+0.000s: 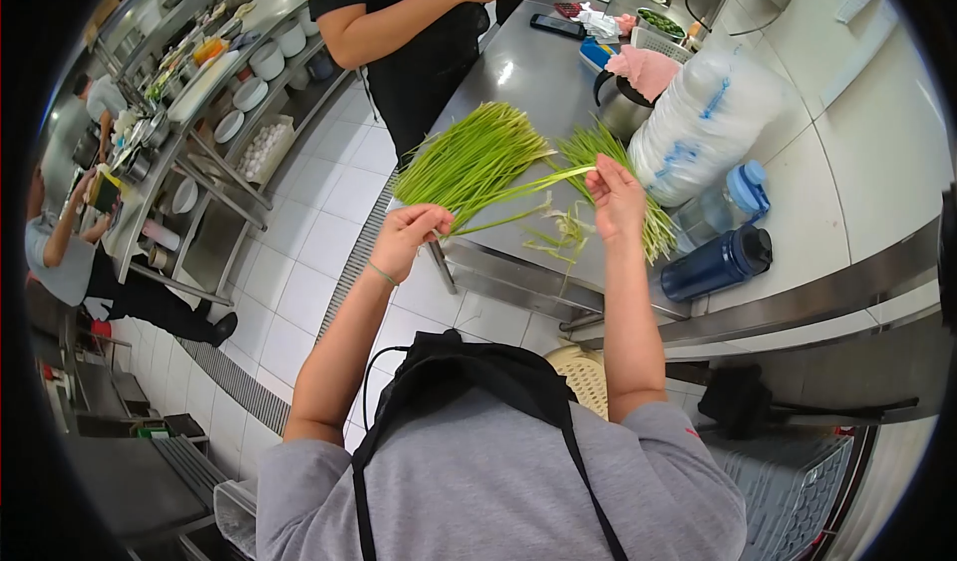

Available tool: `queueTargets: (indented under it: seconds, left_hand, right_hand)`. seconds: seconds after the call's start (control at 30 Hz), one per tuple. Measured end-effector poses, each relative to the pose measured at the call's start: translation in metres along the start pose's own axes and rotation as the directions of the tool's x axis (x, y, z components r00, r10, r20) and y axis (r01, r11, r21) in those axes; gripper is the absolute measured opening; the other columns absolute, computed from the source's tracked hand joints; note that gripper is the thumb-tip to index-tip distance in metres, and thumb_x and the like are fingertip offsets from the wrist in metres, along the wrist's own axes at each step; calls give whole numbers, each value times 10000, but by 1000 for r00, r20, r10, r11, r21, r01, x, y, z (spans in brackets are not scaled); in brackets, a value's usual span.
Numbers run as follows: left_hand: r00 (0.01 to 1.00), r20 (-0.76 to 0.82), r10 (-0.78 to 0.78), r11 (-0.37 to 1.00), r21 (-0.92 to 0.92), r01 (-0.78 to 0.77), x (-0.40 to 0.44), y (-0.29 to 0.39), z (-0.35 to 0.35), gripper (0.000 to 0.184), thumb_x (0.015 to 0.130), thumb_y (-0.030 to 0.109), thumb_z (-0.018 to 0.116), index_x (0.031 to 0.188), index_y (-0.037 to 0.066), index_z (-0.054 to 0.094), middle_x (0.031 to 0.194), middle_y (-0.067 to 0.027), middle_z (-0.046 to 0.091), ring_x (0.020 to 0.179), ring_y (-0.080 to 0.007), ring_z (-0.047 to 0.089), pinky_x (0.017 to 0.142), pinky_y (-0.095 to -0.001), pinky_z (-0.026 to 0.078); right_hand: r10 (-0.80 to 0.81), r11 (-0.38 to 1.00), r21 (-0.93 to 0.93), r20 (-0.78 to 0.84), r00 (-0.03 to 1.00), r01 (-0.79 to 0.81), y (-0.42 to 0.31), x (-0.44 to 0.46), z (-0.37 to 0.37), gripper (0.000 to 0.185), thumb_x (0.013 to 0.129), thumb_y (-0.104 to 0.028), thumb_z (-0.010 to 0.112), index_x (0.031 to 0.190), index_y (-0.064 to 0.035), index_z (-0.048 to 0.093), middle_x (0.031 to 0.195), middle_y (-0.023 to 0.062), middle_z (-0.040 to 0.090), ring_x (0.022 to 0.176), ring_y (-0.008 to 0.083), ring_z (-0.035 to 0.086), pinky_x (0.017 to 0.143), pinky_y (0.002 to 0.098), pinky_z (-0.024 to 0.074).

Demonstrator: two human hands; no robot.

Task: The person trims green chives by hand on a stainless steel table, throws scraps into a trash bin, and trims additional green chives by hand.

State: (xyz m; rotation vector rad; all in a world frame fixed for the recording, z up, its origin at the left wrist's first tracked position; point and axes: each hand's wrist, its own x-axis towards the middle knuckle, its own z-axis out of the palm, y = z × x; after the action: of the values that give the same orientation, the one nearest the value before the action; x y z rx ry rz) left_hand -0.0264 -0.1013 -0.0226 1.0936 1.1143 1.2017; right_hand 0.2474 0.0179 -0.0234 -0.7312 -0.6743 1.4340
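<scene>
A large heap of long thin green stalks (478, 152), like chives, lies on the steel table's near end. A second, smaller bunch of stalks (658, 227) lies to its right, partly behind my right hand. My right hand (615, 194) is closed on the pale ends of a few stalks (546, 180) stretched leftward over the table. At the heap's front left corner, my left hand (419, 224) has its fingers pinched together around thin stalk ends. Pale, limp trimmings (560, 232) lie between the two hands, some hanging at the table's edge.
Right of the stalks stand a wrapped stack of white plastic (703, 127), a clear bottle with blue lid (728, 202) and a dark blue bottle (713, 262). A metal jug (623, 107) and a phone (558, 26) are farther back. A co-worker (409, 32) stands at the table's left side.
</scene>
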Motion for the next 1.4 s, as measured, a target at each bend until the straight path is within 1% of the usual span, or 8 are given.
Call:
queueTargets:
  seconds: [0.13, 0.27, 0.4, 0.47, 0.7, 1.0, 1.23, 1.4]
  left_hand:
    - [914, -395, -95, 957, -288, -25, 10, -15, -9, 159, 815, 197, 552, 880, 64, 610, 747, 8, 582, 707, -70, 522, 603, -197, 365]
    - [905, -385, -183, 932, -362, 34, 3, -23, -32, 182, 820, 214, 556, 917, 66, 597, 769, 24, 577, 677, -59, 511, 586, -190, 367]
    - [920, -328, -213, 915, -396, 71, -7, -39, -50, 185, 828, 207, 547, 923, 55, 595, 746, 35, 565, 639, -49, 489, 550, -177, 378]
    - [919, -320, -232, 909, -406, 88, -13, -46, -55, 187, 831, 202, 542, 932, 53, 595, 735, 42, 560, 630, -47, 485, 543, -174, 380]
    - [879, -382, -285, 913, -387, 128, -27, -58, -67, 197, 815, 197, 570, 945, 51, 591, 712, 55, 523, 608, -39, 456, 525, -168, 385]
    - [844, -410, -345, 896, -412, 167, -32, -62, -70, 197, 794, 181, 595, 950, 61, 578, 706, 48, 523, 598, -36, 467, 519, -168, 387]
    - [976, -165, -140, 968, 185, 170, 9, -49, -27, 157, 747, 145, 638, 834, 15, 624, 680, 22, 563, 581, -64, 475, 537, -192, 388]
    - [994, 11, 112, 758, 646, -93, 59, -50, 35, 170, 716, 135, 628, 837, 15, 637, 697, -83, 625, 616, -143, 573, 591, -247, 449]
  right_hand:
    - [-99, 990, 92, -121, 988, 110, 4, -1, -2, 155, 766, -42, 616, 895, 34, 575, 740, 68, 588, 628, 138, 575, 568, 233, 503]
    - [-314, 929, 101, -296, 902, 356, -12, 13, -33, 154, 774, -36, 607, 902, 40, 568, 771, 85, 586, 644, 157, 583, 598, 227, 507]
    - [-552, 810, -423, -313, 773, 407, -16, 12, -83, 114, 776, -36, 584, 866, 34, 590, 777, 105, 614, 653, 163, 597, 604, 227, 484]
    - [-728, 271, -945, -76, 682, 183, -17, 3, -101, 85, 742, -60, 606, 800, 0, 619, 776, 100, 628, 615, 171, 597, 566, 243, 458]
    - [-801, -251, -949, 313, 510, 189, -29, -11, -108, 87, 701, -87, 623, 767, -32, 634, 767, 91, 584, 744, 270, 522, 714, 347, 414]
    - [-791, 104, -964, 70, 607, 246, -45, -16, -96, 98, 767, -110, 596, 753, -14, 607, 731, 99, 572, 636, 240, 546, 588, 330, 433]
    - [-606, 157, -932, 171, 777, 328, -9, -24, -75, 99, 751, -99, 601, 733, -2, 600, 668, 94, 577, 618, 251, 552, 595, 347, 432]
    - [-179, -124, -981, 173, 969, 152, 21, -47, -52, 442, 675, -291, 676, 927, 56, 568, 883, 224, 555, 823, 338, 558, 720, 376, 446]
